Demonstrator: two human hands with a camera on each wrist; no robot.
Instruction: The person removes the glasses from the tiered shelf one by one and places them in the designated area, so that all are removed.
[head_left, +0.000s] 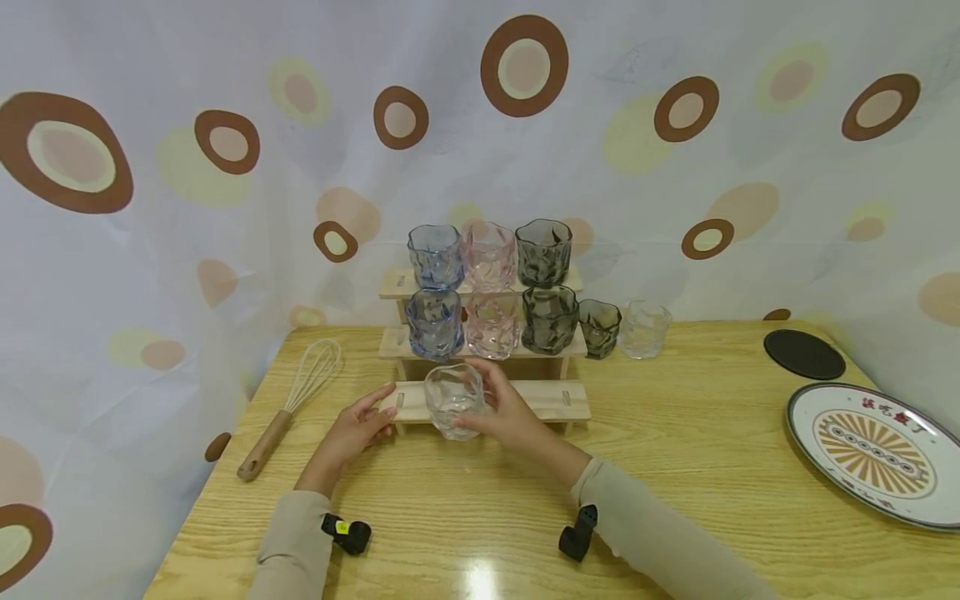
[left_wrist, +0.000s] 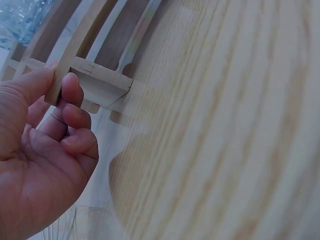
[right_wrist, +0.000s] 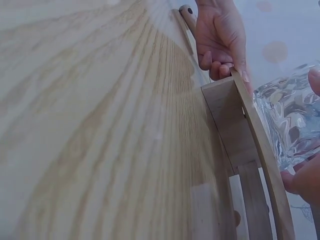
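In the head view, a clear glass (head_left: 450, 392) is held in the right hand (head_left: 513, 414) at the lowest shelf (head_left: 536, 400) of a wooden stand, with the thumb set against the near side and the fingers curled round the far side; whether its base is touching the wood cannot be told. The end of that shelf is gripped by the left hand (head_left: 356, 429). Behind, tinted glasses (head_left: 493, 325) are ranged on the two upper shelves. The clear glass is judged to be stiff, fairly solid for its size, and breakable if it is knocked against its neighbours or let down hard. In the left wrist view, the shelf end is pinched between thumb and fingers; the thin board can be judged light and rigid, so it is best steadied there without being lifted. In the right wrist view, deep folds are shown in the wall of the clear glass, and only part of the right hand is seen beside it. The polished surface may be slippery, yet purchase should be given by those folds; the lower sides, rather than the uneven rim, are best taken hold of.
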